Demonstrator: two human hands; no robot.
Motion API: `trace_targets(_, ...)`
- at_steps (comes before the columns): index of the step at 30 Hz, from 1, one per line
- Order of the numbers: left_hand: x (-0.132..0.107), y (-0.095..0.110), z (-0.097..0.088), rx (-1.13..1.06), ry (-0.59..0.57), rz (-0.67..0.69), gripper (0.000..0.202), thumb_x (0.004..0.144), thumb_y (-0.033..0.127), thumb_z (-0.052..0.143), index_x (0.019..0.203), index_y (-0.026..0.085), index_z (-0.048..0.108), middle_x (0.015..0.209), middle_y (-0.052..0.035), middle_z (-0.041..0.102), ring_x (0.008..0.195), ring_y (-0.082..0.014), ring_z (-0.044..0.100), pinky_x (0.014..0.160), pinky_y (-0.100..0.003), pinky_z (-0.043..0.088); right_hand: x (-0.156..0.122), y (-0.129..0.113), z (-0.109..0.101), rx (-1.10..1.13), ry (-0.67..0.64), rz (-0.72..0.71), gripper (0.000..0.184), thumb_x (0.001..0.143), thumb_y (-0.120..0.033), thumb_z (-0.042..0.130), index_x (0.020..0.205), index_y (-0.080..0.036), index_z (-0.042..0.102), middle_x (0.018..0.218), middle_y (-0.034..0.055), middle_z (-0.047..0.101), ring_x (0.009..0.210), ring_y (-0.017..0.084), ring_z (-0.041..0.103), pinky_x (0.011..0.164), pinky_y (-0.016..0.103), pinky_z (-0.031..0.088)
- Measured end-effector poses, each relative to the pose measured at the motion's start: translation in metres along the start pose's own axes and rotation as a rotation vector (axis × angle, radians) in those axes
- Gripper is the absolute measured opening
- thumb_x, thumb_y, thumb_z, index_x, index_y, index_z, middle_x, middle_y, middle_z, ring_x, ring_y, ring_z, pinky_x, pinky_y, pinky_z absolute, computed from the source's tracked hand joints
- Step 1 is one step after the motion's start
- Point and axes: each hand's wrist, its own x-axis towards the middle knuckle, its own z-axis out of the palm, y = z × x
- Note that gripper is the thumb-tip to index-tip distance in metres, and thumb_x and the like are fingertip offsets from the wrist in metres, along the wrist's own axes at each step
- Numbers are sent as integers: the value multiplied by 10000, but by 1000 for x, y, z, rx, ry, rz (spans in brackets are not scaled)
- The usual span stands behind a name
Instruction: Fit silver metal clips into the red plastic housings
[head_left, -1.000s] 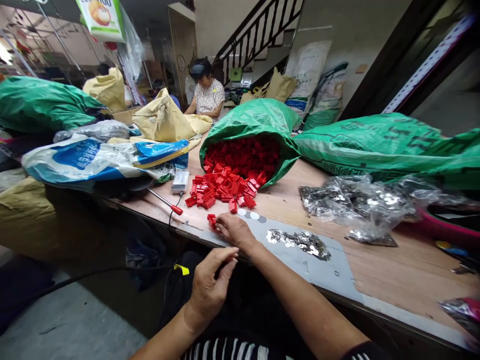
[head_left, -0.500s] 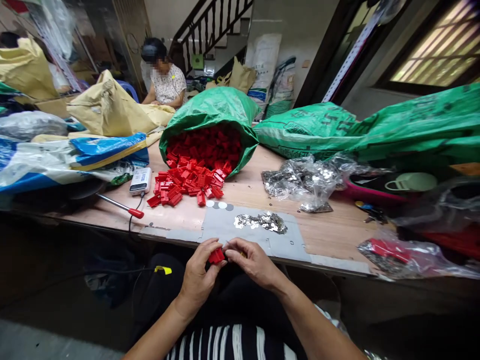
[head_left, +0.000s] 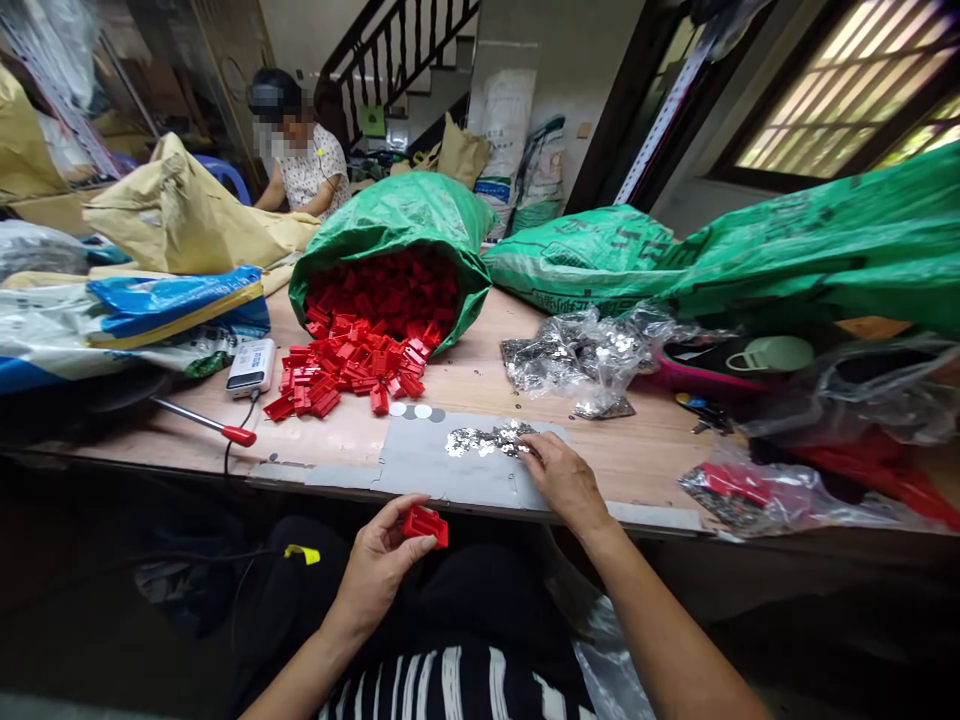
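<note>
My left hand (head_left: 381,560) grips a small red plastic housing (head_left: 426,524) between thumb and fingers, its hollow side showing, just in front of the table edge. Over the grey mat (head_left: 420,470), my right hand (head_left: 562,475) has its fingertips pinched at the right end of a pile of small shiny metal pieces (head_left: 480,440). Whether a piece is between those fingertips is too small to make out. Beyond the mat, many more red plastic parts (head_left: 337,365) spill from the mouth of a green woven sack (head_left: 405,215).
Clear bags of metal pieces (head_left: 577,350) lie right of the sack. A pink container (head_left: 675,372) holds a pale green cup (head_left: 772,354). At left are a white power bank (head_left: 251,367) and a red-tipped metal lever (head_left: 238,436). A co-worker (head_left: 307,160) sits across the table.
My right hand has left the red housing and reached forward and right to the metal pile. The left hand still holds the housing, now tilted with its hollow showing. The view has shifted right.
</note>
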Motion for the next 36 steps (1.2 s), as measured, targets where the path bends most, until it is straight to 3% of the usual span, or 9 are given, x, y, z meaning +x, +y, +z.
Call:
trace_targets(9, 1, -5, -4, 22, 41, 0, 471, 667, 292, 779, 1098, 177, 628, 907, -35, 721, 830, -158, 661, 791, -250, 522, -1, -3, -2, 12, -45, -8, 54, 859, -213, 548, 860, -227, 601, 882, 21, 639, 795, 182, 622, 669, 278, 458)
trace_targets(19, 0, -3, -1, 14, 50, 9, 441, 660, 272, 781, 1064, 173, 635, 941, -47, 718, 845, -174, 670, 804, -280, 542, -17, 12, -6, 95, -44, 15, 123, 864, -251, 538, 951, -237, 624, 944, 28, 670, 849, 198, 639, 728, 305, 481)
trace_targets(26, 0, 0, 1, 12, 88, 34, 492, 626, 245, 804, 1070, 175, 603, 964, -52, 724, 914, -189, 680, 863, -296, 540, -9, 0, -2, 84, -72, -17, 113, 867, -258, 523, 886, -250, 634, 905, 18, 672, 825, 187, 639, 698, 290, 481)
trace_targets(31, 5, 0, 2, 143, 145, 167, 403, 651, 281, 789, 1001, 175, 620, 943, -53, 724, 883, -205, 689, 839, -315, 549, -10, -12, -13, 225, -83, -48, 103, 872, -262, 507, 890, -236, 605, 870, 20, 668, 761, 174, 622, 684, 282, 464)
trace_targets(36, 7, 7, 5, 484, 201, 408, 320, 726, 289, 734, 1022, 205, 646, 972, -51, 717, 870, -205, 682, 826, -323, 542, -21, -50, -30, 491, -177, -78, 119, 887, -321, 524, 887, -227, 596, 749, 0, 662, 598, 138, 572, 591, 256, 442)
